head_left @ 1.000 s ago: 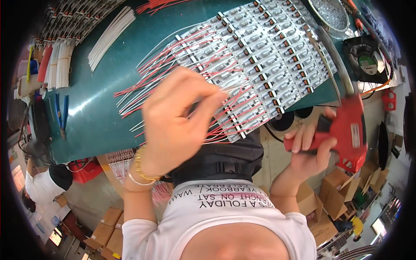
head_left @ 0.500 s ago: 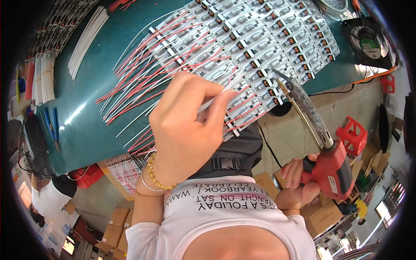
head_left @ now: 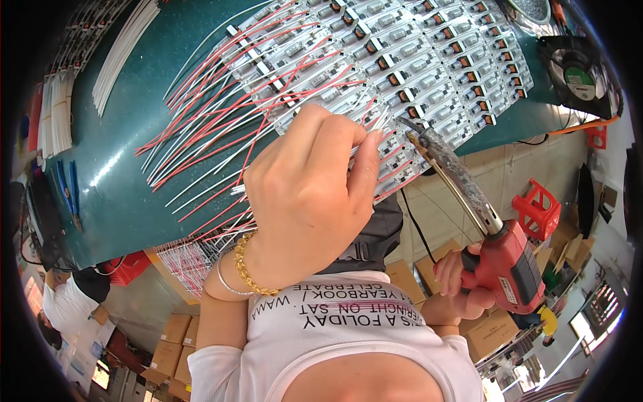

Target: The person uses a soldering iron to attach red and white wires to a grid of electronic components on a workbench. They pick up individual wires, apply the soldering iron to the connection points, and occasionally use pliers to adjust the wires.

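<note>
My left hand (head_left: 311, 194) is raised over the near edge of the green table (head_left: 127, 181), its fingertips pinching thin white wires (head_left: 372, 127) at a row of small circuit boards (head_left: 402, 63). The boards lie in rows with red and white leads (head_left: 221, 134) fanning to the left. My right hand (head_left: 462, 278) grips a red soldering gun (head_left: 512, 264) low on the right. Its long metal barrel (head_left: 445, 174) slants up, and the tip sits just right of my left fingertips, at the board edge.
Bundles of white wire (head_left: 124, 50) and blue-handled pliers (head_left: 67, 191) lie at the table's left. A small black fan (head_left: 579, 70) sits at the far right. Cardboard boxes (head_left: 177, 338), a red stool (head_left: 536, 208) and a red crate (head_left: 124, 268) stand on the floor below. Another person (head_left: 67, 305) is at lower left.
My right hand has swung the soldering gun up, bringing its tip to the board edge beside my left fingers. My left hand has shifted right and closed on the wires.
</note>
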Demonstrator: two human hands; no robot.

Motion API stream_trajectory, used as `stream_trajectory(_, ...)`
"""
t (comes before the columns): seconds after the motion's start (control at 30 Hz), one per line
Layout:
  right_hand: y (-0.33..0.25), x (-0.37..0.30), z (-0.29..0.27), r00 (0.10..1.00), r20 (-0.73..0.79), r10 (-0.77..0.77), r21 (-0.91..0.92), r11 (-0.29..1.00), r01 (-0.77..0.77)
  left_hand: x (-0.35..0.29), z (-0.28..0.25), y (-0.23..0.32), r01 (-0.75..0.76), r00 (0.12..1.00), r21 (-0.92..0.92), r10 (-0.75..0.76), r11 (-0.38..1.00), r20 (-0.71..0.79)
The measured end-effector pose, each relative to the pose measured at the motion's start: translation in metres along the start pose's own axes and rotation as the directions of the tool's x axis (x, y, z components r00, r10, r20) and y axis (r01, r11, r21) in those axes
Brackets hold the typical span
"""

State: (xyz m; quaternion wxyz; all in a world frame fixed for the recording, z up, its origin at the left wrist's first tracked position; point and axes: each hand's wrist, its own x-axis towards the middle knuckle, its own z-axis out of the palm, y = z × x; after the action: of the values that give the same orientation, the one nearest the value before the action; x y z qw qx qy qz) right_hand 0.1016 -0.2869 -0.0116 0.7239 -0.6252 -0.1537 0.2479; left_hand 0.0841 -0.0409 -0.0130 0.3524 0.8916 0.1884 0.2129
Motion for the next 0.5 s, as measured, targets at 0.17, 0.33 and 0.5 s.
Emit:
stream_trajectory(0.17, -0.004, 0.003, 0.005, 0.993, -0.069, 0.094, 0.015, 0.996, -0.093, 0.001, -0.001, -0.001, 0.017, 1.000, -0.041, -0.016, 0.999, 0.012)
stream_trajectory(0.33, 0.000, -0.002, 0.002, 0.992, -0.087, 0.095, -0.002, 0.995, -0.095, 0.001, -0.001, -0.002, 0.016, 1.000, -0.044, -0.016, 0.999, 0.012)
stream_trajectory(0.5, 0.008, -0.014, -0.007, 0.991, -0.117, 0.068, -0.104, 0.991, -0.080, 0.001, 0.001, -0.001, 0.004, 0.999, -0.033, -0.003, 0.999, 0.033)
